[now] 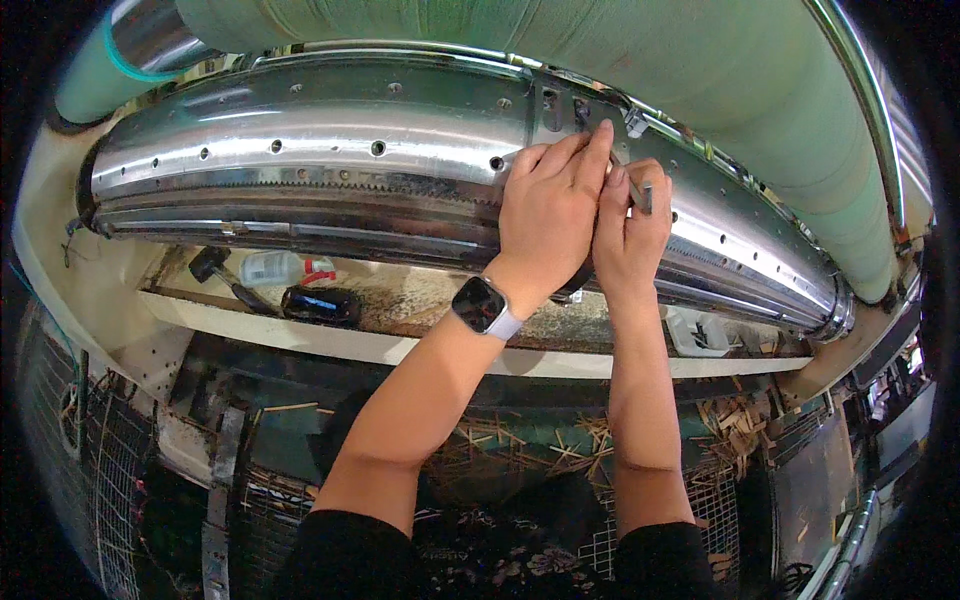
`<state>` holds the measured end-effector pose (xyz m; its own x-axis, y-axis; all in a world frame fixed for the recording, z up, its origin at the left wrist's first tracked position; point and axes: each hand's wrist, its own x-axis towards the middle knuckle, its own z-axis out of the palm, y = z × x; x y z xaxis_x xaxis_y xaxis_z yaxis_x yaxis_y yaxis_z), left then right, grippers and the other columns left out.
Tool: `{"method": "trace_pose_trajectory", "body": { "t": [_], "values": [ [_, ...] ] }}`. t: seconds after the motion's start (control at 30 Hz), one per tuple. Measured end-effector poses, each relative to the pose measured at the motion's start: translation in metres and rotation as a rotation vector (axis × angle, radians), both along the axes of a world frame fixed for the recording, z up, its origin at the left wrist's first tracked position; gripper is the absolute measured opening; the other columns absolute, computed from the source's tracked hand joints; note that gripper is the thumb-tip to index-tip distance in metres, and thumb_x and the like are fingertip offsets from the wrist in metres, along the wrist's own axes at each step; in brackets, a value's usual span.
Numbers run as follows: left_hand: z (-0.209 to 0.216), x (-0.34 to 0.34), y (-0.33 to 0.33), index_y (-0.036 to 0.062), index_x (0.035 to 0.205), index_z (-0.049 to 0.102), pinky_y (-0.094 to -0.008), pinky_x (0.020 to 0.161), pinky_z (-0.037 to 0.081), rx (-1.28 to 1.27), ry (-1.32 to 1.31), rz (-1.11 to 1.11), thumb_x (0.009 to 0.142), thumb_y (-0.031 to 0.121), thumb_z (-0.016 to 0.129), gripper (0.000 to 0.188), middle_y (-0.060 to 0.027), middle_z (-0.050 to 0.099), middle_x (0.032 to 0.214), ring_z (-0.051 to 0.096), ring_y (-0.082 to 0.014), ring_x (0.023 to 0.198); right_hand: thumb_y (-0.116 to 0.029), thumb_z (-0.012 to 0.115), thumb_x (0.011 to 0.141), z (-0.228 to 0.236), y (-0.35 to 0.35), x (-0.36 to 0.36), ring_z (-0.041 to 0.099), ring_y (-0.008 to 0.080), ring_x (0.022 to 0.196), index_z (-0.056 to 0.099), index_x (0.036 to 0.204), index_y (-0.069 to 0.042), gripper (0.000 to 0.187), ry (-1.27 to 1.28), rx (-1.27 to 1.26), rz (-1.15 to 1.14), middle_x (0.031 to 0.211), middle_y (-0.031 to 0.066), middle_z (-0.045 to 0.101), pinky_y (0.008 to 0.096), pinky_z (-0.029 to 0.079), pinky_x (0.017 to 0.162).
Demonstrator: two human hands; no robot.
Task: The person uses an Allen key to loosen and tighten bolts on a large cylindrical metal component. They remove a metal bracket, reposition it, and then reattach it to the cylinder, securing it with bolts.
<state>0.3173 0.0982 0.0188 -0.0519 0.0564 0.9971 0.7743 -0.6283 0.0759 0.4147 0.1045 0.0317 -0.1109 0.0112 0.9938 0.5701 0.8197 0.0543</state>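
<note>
A long steel cylinder (pixel 320 125) with rows of holes lies across the view, and a toothed strip (pixel 400 188) runs along it. My left hand (pixel 555 205), below a watch (pixel 480 303), rests on the cylinder right of the middle. Its fingers stretch forward over the metal; its thumb is hidden. Close against it on the right, my right hand (pixel 630 235) is closed around a slim grey metal tool (pixel 643 200), whose kind I cannot make out. Just beyond my fingers, a plate with slots (pixel 552 108) sits on the cylinder.
Above hangs a large pale green roller (pixel 640 50). On the ledge (pixel 400 345) below the cylinder lie a black-headed hammer (pixel 225 275), a clear bottle with a red cap (pixel 270 268), a dark object (pixel 320 304) and a white tray (pixel 700 333). Scrap strips (pixel 530 440) litter the area underneath.
</note>
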Motion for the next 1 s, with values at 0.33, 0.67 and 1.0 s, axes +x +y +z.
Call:
{"method": "trace_pose_trajectory", "body": {
  "t": [0.33, 0.67, 1.0],
  "values": [
    [0.002, -0.004, -0.005, 0.013, 0.115, 0.058, -0.0395, 0.084, 0.035, 0.062, -0.051, -0.008, 0.075, 0.014, 0.059, 0.04, -0.0039, 0.057, 0.094, 0.049, -0.0249, 0.094, -0.002, 0.059, 0.07, 0.01, 0.009, 0.011, 0.045, 0.0313, 0.067, 0.043, 0.078, -0.001, 0.018, -0.183, 0.123, 0.0, 0.076, 0.0133, 0.047, 0.0391, 0.037, 0.057],
    [0.004, -0.004, -0.007, 0.0153, 0.108, 0.064, -0.037, 0.082, 0.035, 0.004, -0.043, 0.058, 0.073, 0.014, 0.057, 0.035, -0.0009, 0.057, 0.092, 0.049, -0.0218, 0.091, -0.022, 0.066, 0.074, 0.031, 0.013, 0.021, 0.045, 0.027, 0.059, 0.042, 0.065, -0.007, 0.029, -0.411, 0.297, -0.153, 0.063, 0.0088, 0.044, 0.0364, 0.032, 0.056],
    [0.005, -0.001, -0.005, 0.0139, 0.106, 0.064, -0.0367, 0.08, 0.036, 0.0, -0.091, 0.048, 0.068, 0.007, 0.059, 0.039, -0.0023, 0.057, 0.093, 0.05, -0.0228, 0.089, -0.004, 0.07, 0.065, 0.029, 0.021, 0.025, 0.046, 0.0275, 0.062, 0.045, 0.075, -0.005, 0.027, -0.441, 0.348, -0.023, 0.07, 0.0089, 0.048, 0.0387, 0.033, 0.059]
  ]
}}
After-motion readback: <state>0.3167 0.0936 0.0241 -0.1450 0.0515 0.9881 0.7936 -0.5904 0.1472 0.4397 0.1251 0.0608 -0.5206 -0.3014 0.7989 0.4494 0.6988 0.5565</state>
